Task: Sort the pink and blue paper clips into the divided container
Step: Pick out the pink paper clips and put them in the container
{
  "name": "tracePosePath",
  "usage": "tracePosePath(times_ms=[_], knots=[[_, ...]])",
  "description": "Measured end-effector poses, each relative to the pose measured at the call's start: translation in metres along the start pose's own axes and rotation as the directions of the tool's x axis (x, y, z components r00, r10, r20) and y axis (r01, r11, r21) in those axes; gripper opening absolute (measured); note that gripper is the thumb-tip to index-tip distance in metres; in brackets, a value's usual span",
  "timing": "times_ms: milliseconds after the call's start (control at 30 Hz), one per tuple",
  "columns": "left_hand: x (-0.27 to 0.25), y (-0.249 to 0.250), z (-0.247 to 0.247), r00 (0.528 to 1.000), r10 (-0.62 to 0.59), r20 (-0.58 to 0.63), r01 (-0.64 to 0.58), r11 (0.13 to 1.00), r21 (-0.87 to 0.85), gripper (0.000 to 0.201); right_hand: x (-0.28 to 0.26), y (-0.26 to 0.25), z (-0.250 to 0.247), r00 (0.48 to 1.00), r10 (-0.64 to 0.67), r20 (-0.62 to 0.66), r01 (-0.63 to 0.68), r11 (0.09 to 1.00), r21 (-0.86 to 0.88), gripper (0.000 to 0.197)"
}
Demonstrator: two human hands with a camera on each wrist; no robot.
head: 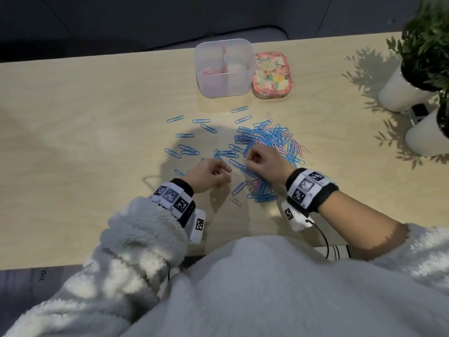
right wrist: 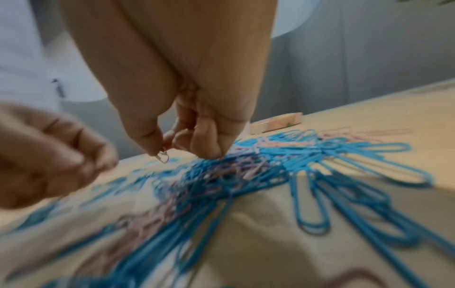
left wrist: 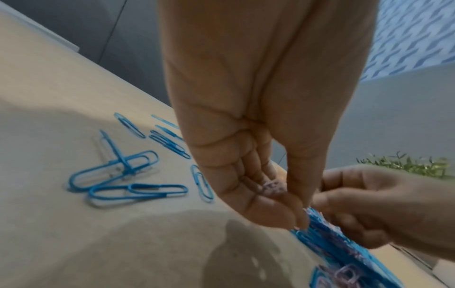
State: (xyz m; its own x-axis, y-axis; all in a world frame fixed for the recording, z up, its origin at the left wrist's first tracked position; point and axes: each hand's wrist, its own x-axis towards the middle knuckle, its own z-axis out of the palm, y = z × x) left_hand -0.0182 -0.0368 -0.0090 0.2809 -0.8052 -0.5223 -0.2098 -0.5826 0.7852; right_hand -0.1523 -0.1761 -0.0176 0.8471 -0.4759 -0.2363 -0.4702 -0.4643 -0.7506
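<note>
A heap of blue and pink paper clips (head: 272,142) lies mid-table, with loose blue clips (head: 187,136) scattered to its left. The clear divided container (head: 224,69) stands at the back; pink clips (head: 211,72) lie in its left compartment. My left hand (head: 213,175) curls over the heap's near-left edge and holds pink clips (left wrist: 272,186) in its curled fingers. My right hand (head: 261,161) hovers over the heap and pinches a single pink clip (right wrist: 163,156) between thumb and forefinger. The two hands are close together.
A floral tin lid (head: 272,75) lies right of the container. Two white plant pots (head: 401,91) stand at the right edge. More clips (head: 257,190) lie under my wrists near the table's front edge.
</note>
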Motion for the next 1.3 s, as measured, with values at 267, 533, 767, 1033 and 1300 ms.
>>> tracePosePath(times_ms=[267,533,767,1033,1300], knots=[[0.004,0.012,0.023,0.995,-0.094,0.042,0.075,0.942,0.326,0.027,-0.01,0.02,-0.029,0.942,0.336,-0.018,-0.266,0.777,0.571,0.023],[-0.002,0.015,0.027,1.0,0.026,0.007,-0.025,0.78,0.626,0.02,-0.025,0.006,-0.02,0.884,0.415,0.215,-0.429,0.537,0.727,0.031],[-0.007,0.008,0.011,0.999,0.023,-0.037,0.005,0.789,0.614,0.018,-0.028,0.006,-0.002,0.94,0.306,0.15,-0.333,0.731,0.596,0.027],[-0.004,-0.007,-0.01,0.979,0.053,-0.195,0.023,0.928,0.371,0.009,-0.031,0.005,-0.007,0.966,0.235,0.11,-0.258,0.827,0.499,0.029],[-0.008,-0.002,0.002,0.959,0.206,-0.195,-0.085,0.865,0.494,0.017,-0.035,-0.001,-0.011,0.974,-0.07,0.216,0.176,0.833,-0.525,0.03]])
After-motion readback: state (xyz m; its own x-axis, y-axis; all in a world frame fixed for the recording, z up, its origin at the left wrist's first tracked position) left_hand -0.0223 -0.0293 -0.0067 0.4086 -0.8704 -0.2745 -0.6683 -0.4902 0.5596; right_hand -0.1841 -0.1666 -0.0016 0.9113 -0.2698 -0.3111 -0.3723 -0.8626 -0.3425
